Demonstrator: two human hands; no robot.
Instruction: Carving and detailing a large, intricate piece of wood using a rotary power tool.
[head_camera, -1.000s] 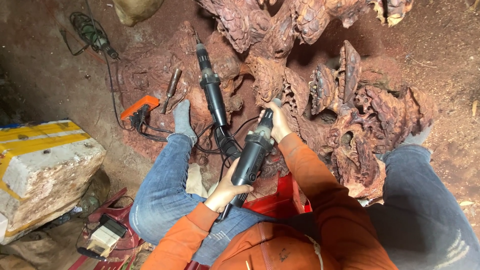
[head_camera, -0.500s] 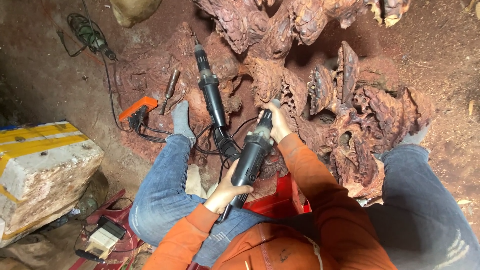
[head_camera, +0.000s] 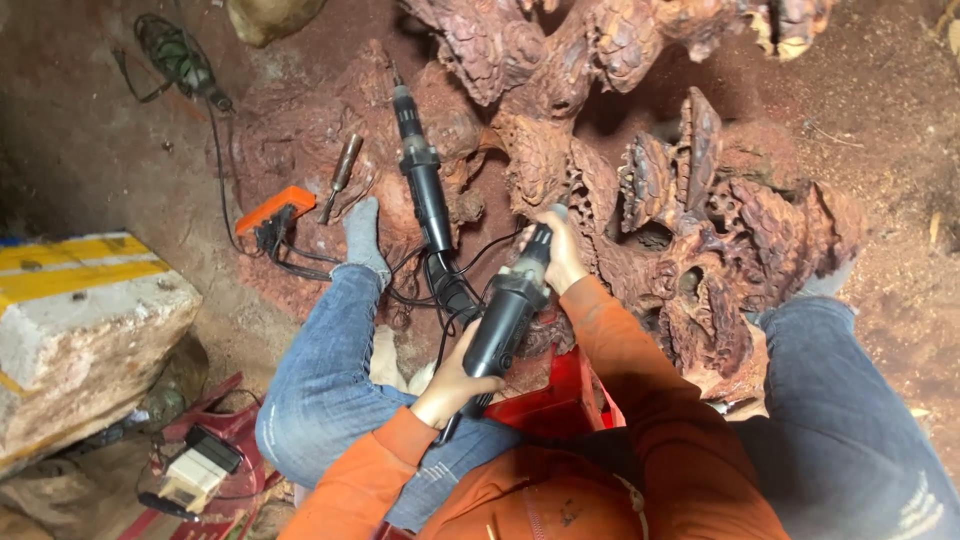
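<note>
1. Black rotary grinder (head_camera: 505, 320): hand-held power tool, long axis running from lower left to upper right; the narrow working end points up and to the right into the carved red wood sculpture (head_camera: 690, 210), and the thick rear end points back toward the person's lap. A cable leaves its lower end.
2. Left hand (head_camera: 458, 380): fingers wrapped closed around the thick rear body of the grinder.
3. Right hand (head_camera: 555, 255): closed around the grinder's slim neck, close to the tip, resting against the sculpture's carved surface.
4. Second grinder (head_camera: 425, 190): black, lying unheld on the wood just left of the held tool, long axis near vertical in view, tip pointing away from the person.
5. Chisel (head_camera: 340, 175): lies on the wood, left of the second grinder, tilted.
6. Orange power strip (head_camera: 275, 210): on the wood base beside the chisel, with black cables plugged in.
7. Red crate (head_camera: 555, 400): under the person's lap, between the knees; contents hidden.
8. Red tray (head_camera: 215, 440): lower left on the floor; holds a small pale boxy device with black parts and wires.
9. Concrete block (head_camera: 80, 320): far left, top painted yellow.
</note>
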